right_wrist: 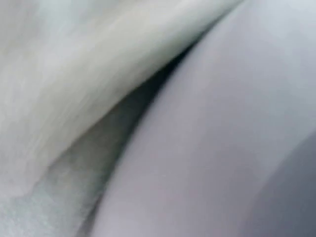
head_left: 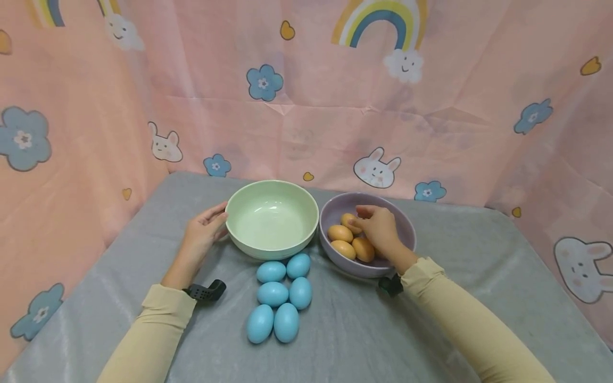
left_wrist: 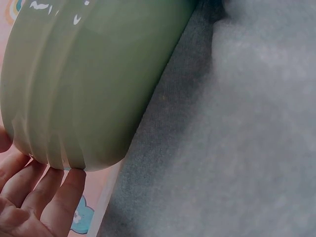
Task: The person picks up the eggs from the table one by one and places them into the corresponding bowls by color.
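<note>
In the head view a pale green bowl (head_left: 273,215) stands at the middle of the table. My left hand (head_left: 203,231) rests against its left side; the left wrist view shows fairly straight fingers (left_wrist: 64,197) touching the outside of the green bowl (left_wrist: 89,89). To the right is a purple bowl (head_left: 407,234) holding several brown eggs (head_left: 340,233). Reaching into it, my right hand (head_left: 380,229) pinches one brown egg (head_left: 349,221) between thumb and fingers; part of that egg is hidden. The right wrist view has only the purple bowl's wall (right_wrist: 197,163), blurred and close.
Several blue eggs (head_left: 273,294) lie in paired rows in front of the green bowl. A grey cloth (head_left: 359,340) covers the table. Pink printed curtains (head_left: 316,127) hang behind and at both sides. Each wrist wears a dark strap with a camera (head_left: 208,291).
</note>
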Demonstrator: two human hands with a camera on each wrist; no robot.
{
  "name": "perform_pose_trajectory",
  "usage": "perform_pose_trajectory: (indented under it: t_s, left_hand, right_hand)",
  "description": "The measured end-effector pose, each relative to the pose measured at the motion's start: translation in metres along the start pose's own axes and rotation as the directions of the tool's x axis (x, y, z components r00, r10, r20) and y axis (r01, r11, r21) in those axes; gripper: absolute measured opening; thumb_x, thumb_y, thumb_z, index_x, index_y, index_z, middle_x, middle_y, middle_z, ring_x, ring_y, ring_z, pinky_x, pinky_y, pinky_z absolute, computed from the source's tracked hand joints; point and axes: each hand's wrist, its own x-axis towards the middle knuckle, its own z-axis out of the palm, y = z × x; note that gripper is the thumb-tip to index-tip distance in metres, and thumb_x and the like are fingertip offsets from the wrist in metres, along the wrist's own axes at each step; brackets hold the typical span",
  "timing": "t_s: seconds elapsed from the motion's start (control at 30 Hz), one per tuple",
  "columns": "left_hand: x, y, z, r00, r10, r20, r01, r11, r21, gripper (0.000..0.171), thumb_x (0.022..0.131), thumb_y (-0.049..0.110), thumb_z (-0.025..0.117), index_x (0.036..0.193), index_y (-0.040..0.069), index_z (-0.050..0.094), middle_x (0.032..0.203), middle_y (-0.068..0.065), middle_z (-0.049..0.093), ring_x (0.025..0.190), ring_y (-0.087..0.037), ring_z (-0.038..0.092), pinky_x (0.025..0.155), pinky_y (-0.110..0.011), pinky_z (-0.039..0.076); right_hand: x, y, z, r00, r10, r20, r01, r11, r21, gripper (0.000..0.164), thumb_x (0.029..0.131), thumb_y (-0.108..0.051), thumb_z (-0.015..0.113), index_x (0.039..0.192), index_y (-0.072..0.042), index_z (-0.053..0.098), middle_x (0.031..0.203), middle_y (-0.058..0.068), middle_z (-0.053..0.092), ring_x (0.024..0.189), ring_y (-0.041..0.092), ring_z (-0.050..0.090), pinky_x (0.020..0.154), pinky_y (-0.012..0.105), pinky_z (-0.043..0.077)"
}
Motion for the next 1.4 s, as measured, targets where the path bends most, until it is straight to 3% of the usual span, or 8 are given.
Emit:
perform_pose_trajectory:
  t_s: [0.2, 0.4, 0.47, 0.6, 0.9, 1.17, 1.4]
  left_hand:
    - [0.000, -0.002, 0.001, 1.000, 0.002, -0.008, -0.002, 1.000, -0.003, 0.050, 0.102, 0.029, 0.056, 0.149, 0.012, 0.047, 0.154, -0.006, 0.048, 0.131, -0.012, 0.056, 0.092, -0.014, 0.054]
    - [0.000, 0.000, 0.001, 1.000, 0.003, -0.003, -0.003, 1.000, -0.014, 0.050, 0.103, 0.027, 0.056, 0.149, 0.012, 0.046, 0.154, -0.006, 0.047, 0.134, -0.016, 0.054, 0.092, -0.014, 0.054]
    - [0.000, 0.000, 0.000, 1.000, 0.003, -0.001, -0.003, 1.000, -0.012, 0.050, 0.103, 0.028, 0.055, 0.150, 0.012, 0.045, 0.154, -0.005, 0.046, 0.135, -0.018, 0.052, 0.092, -0.014, 0.054]
    - [-0.001, 0.000, 0.000, 1.000, -0.003, -0.006, 0.003, 1.000, -0.015, 0.050, 0.103, 0.027, 0.055, 0.150, 0.013, 0.045, 0.155, -0.005, 0.046, 0.137, -0.020, 0.051, 0.092, -0.014, 0.054]
    - [-0.001, 0.000, 0.000, 1.000, 0.000, -0.009, 0.000, 1.000, -0.010, 0.050, 0.103, 0.028, 0.056, 0.149, 0.012, 0.047, 0.153, -0.006, 0.048, 0.135, -0.019, 0.053, 0.091, -0.014, 0.055]
    - [0.001, -0.001, 0.001, 1.000, 0.004, -0.016, -0.004, 1.000, -0.013, 0.049, 0.102, 0.027, 0.058, 0.148, 0.012, 0.048, 0.152, -0.006, 0.050, 0.132, -0.017, 0.055, 0.090, -0.014, 0.055]
    - [0.002, -0.002, 0.002, 1.000, -0.002, -0.019, 0.001, 1.000, -0.008, 0.049, 0.103, 0.026, 0.056, 0.149, 0.011, 0.047, 0.153, -0.006, 0.049, 0.134, -0.018, 0.054, 0.089, -0.014, 0.055]
  right_hand:
    - [-0.030, -0.015, -0.006, 1.000, -0.020, 0.022, 0.018, 0.996, 0.082, 0.047, 0.095, -0.024, 0.069, 0.135, -0.001, 0.060, 0.135, 0.017, 0.064, 0.127, 0.029, 0.058, 0.107, 0.042, 0.050]
    - [-0.071, -0.033, -0.002, 0.994, -0.074, 0.075, 0.062, 0.987, 0.145, 0.048, 0.089, -0.026, 0.076, 0.129, -0.003, 0.065, 0.133, 0.014, 0.066, 0.124, 0.028, 0.059, 0.090, 0.016, 0.053]
    - [-0.082, -0.036, 0.002, 0.992, -0.100, 0.079, 0.086, 0.983, 0.164, 0.046, 0.087, -0.023, 0.078, 0.126, -0.002, 0.067, 0.129, 0.014, 0.068, 0.121, 0.028, 0.062, 0.086, 0.013, 0.054]
    - [-0.097, -0.039, 0.008, 0.988, -0.117, 0.101, 0.096, 0.976, 0.198, 0.042, 0.085, -0.020, 0.080, 0.122, -0.003, 0.070, 0.123, 0.013, 0.071, 0.118, 0.026, 0.065, 0.092, 0.019, 0.056]
    - [-0.117, -0.037, 0.026, 0.966, -0.136, 0.221, 0.058, 0.944, 0.326, 0.046, 0.085, -0.012, 0.079, 0.125, 0.005, 0.065, 0.131, 0.022, 0.065, 0.125, 0.033, 0.061, 0.098, 0.026, 0.055]
    - [-0.121, -0.028, 0.040, 0.956, -0.108, 0.273, 0.018, 0.949, 0.314, 0.049, 0.083, -0.013, 0.081, 0.124, 0.008, 0.064, 0.129, 0.023, 0.065, 0.121, 0.031, 0.064, 0.098, 0.031, 0.056]
    - [-0.119, -0.023, 0.048, 0.946, -0.133, 0.295, 0.034, 0.948, 0.317, 0.047, 0.083, -0.010, 0.080, 0.122, 0.011, 0.064, 0.126, 0.025, 0.066, 0.119, 0.034, 0.064, 0.099, 0.032, 0.056]
